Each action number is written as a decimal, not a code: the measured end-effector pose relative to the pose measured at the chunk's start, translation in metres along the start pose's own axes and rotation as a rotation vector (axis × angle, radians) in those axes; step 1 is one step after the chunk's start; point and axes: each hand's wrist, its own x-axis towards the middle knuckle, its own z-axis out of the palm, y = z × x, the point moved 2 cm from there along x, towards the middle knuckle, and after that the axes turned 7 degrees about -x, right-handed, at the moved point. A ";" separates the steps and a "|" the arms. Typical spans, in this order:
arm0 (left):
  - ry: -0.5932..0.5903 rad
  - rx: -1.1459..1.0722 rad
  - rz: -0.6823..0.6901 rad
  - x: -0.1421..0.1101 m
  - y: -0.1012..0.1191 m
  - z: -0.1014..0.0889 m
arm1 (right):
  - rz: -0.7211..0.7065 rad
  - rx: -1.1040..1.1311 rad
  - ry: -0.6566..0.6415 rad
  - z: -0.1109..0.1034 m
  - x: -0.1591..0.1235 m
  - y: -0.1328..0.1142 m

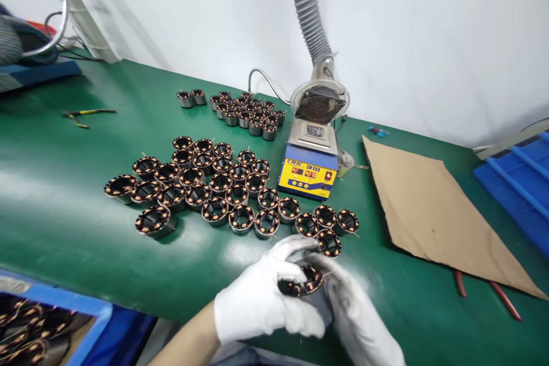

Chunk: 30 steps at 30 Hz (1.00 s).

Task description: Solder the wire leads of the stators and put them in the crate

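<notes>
A motor stator (315,283) with copper windings round its ring is held just off the front edge of the green bench. My white-gloved left hand (263,300) is closed on it from the left, thumb and fingers gripping the ring. From the right, my gloved right hand (360,314) is curled against the stator's side; its fingers are slightly blurred and partly hidden. Another stator (329,244) stands on the bench right beyond my fingers. Behind it spreads a large group of stators (221,183), standing on end with their windings upward.
A yellow-and-blue solder pot (306,177) stands under a grey extraction hose (309,6). More stators (244,111) stand behind. Cardboard (433,206) covers red-handled tools at right. Yellow-handled pliers (88,114) lie left. Blue crates stand at lower left (103,320) and right (521,177).
</notes>
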 end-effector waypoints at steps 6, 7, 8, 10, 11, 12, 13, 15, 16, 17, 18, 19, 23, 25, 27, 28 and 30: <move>0.089 0.404 0.221 -0.010 0.002 0.007 | 0.230 0.362 -0.107 0.016 0.000 0.026; 0.097 0.420 0.247 -0.011 0.004 0.009 | 0.235 0.383 -0.120 0.017 0.001 0.026; 0.098 0.408 0.259 -0.010 0.007 0.010 | 0.227 0.403 -0.134 0.018 0.002 0.025; 0.105 0.332 0.242 -0.002 0.012 0.007 | 0.177 0.437 -0.159 0.021 0.003 0.022; 0.102 0.270 0.212 0.003 0.015 0.005 | 0.157 0.447 -0.170 0.023 0.002 0.021; 0.115 0.196 0.158 0.009 0.016 0.001 | 0.155 0.449 -0.187 0.025 0.002 0.020; 0.151 0.108 0.097 0.013 0.017 -0.003 | 0.163 0.452 -0.208 0.027 0.001 0.018; 0.270 -0.066 0.000 0.015 0.017 -0.011 | 0.201 0.462 -0.252 0.029 0.000 0.016; 0.301 -0.114 -0.020 0.014 0.016 -0.014 | 0.213 0.477 -0.261 0.028 0.000 0.015; 0.285 -0.115 -0.015 0.010 0.016 -0.016 | 0.226 0.491 -0.261 0.026 0.000 0.015; 0.220 -0.070 0.009 0.007 0.015 -0.015 | 0.246 0.498 -0.260 0.023 0.001 0.016; 0.129 0.009 0.049 0.003 0.015 -0.013 | 0.269 0.501 -0.262 0.020 0.002 0.018; 0.008 0.262 0.218 -0.001 0.014 -0.002 | 0.304 0.522 -0.248 0.016 0.003 0.024; 0.072 0.179 0.230 0.008 0.016 0.002 | 0.277 0.524 -0.222 0.020 0.003 0.024; 0.128 0.007 0.164 0.018 0.016 0.003 | 0.262 0.518 -0.255 0.028 0.001 0.021; 0.161 -0.082 0.111 0.022 0.016 0.002 | 0.250 0.518 -0.288 0.032 0.001 0.018; 0.293 -0.223 0.033 0.024 0.015 -0.004 | 0.245 0.544 -0.352 0.037 0.001 0.013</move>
